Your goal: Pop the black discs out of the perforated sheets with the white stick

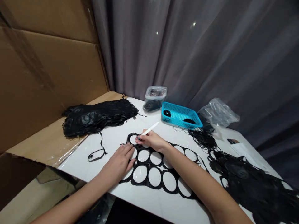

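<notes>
A black sheet with rows of round holes (148, 165) lies flat on the white table. My left hand (121, 160) rests on its left end, fingers spread and palm down. Just beyond, my right hand (149, 140) pinches a white pen-like tool (150, 128), whose dark tip points down at the rim of the upper left ring. My right forearm covers part of the sheet's right side.
A thick stack of black sheets (100, 116) lies at the left by a cardboard box (51, 62). Behind are a clear bag (154, 98) and a blue basket (181, 113). Thin black rings (203, 139) and black scraps (252, 183) lie at the right.
</notes>
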